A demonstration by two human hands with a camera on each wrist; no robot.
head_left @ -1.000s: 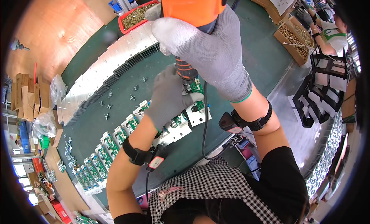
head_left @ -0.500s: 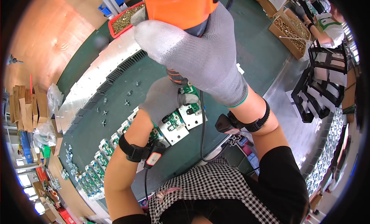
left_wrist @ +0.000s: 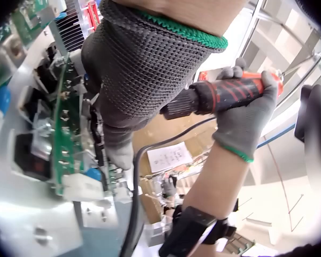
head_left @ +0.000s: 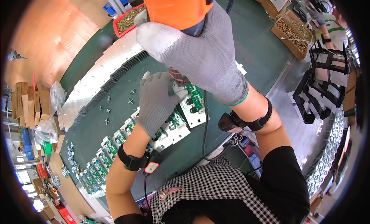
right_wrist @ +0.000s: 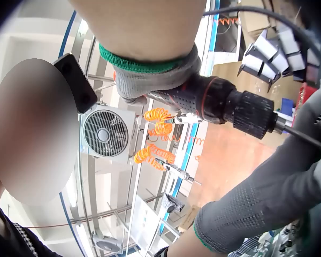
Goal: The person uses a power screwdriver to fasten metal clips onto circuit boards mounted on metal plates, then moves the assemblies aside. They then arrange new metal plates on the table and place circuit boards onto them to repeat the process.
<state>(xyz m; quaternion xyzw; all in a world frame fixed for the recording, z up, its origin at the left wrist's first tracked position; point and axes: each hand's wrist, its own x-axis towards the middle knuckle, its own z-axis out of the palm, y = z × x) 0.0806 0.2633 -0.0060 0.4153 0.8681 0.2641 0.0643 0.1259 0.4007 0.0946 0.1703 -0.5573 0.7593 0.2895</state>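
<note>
In a grey glove, my right hand (head_left: 202,56) grips an orange-and-black power screwdriver (head_left: 175,10), whose dark chuck (right_wrist: 251,113) and thin bit (right_wrist: 305,137) point down toward the board. My left hand (head_left: 158,102), also gloved, lies beside the chuck, fingers stretched forward and thumb close to the tip. Under the tip is a green circuit board (head_left: 197,97) on a silver metal plate (head_left: 197,119). Its far end is hidden by the hands and tool. Another board assembly (head_left: 176,133) sits left of it, partly behind my left wrist.
A row of board assemblies (head_left: 102,162) runs to the lower left. Finned heat sinks (head_left: 92,75) line the far side, near a red tray (head_left: 116,28) of screws. A black cable (head_left: 205,137) hangs across the table edge. Black frames (head_left: 308,102) and another person (head_left: 338,35) are at right.
My left hand's fingers have spread and moved forward off the board, uncovering more of it. The screwdriver, still gripped in my right hand, has shifted slightly left over the past second.
</note>
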